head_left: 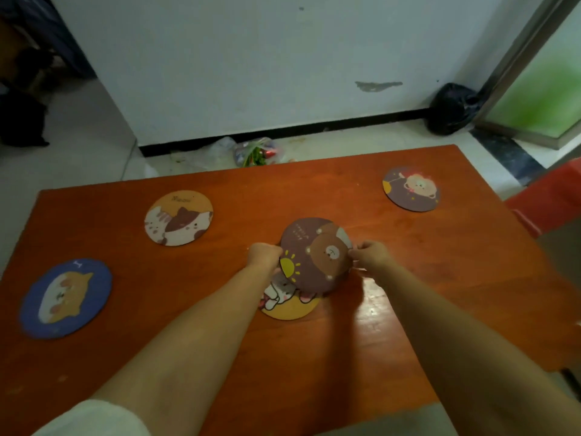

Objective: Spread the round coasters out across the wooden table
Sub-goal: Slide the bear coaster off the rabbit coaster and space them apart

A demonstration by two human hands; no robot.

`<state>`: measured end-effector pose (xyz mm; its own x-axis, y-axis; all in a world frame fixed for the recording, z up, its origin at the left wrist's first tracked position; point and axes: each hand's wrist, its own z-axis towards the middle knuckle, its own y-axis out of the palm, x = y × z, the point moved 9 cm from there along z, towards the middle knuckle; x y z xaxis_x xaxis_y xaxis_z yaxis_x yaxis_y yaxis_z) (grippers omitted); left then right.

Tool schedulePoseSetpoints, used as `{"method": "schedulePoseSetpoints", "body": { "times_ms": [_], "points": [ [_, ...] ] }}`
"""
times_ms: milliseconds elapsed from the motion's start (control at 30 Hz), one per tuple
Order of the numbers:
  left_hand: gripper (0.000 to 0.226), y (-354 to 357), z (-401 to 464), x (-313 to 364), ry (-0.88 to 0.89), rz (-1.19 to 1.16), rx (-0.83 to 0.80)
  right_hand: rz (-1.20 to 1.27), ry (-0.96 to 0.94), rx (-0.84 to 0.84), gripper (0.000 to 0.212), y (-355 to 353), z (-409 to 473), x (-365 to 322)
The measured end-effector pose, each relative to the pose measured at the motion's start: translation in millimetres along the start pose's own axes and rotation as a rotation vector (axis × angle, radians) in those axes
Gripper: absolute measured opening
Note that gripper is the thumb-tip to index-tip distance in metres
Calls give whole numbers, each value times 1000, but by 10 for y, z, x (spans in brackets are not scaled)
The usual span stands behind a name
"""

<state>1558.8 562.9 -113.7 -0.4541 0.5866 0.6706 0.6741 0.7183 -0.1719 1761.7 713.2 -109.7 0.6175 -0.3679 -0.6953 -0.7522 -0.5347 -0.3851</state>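
Note:
A brown bear coaster (316, 254) is tilted up above the middle of the wooden table (440, 278). My left hand (264, 254) pinches its left edge and my right hand (371, 256) pinches its right edge. Under it lies a yellow coaster with a white rabbit (287, 302), partly hidden by the bear coaster and my left wrist. Three more coasters lie flat and apart: an orange cat one (178, 218) at the back left, a blue one (66, 298) at the near left, and a brown one (411, 188) at the back right.
The table's far edge faces a white wall, with plastic bags (251, 152) on the floor between them. A black bag (452, 108) sits by the door frame. A red stool (547, 196) stands off the table's right edge.

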Motion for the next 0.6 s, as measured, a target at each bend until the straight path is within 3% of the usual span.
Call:
{"method": "schedulePoseSetpoints", "body": {
  "times_ms": [100, 167, 233, 600],
  "points": [
    [31, -362, -78, -42, 18, -64, 32, -26, -36, -44, 36, 243, -189, -165],
    [10, -644, -122, -121, 24, -76, 54, -58, -54, -82, 36, 485, -312, -229],
    [18, -957, -157, -253, 30, -85, 83, -84, -72, -130, 36, 768, -449, -271],
    [5, -2443, -430, -1277, -68, -40, 124, -221, -28, -256, 32, 2146, -1245, 181]
  ]
}}
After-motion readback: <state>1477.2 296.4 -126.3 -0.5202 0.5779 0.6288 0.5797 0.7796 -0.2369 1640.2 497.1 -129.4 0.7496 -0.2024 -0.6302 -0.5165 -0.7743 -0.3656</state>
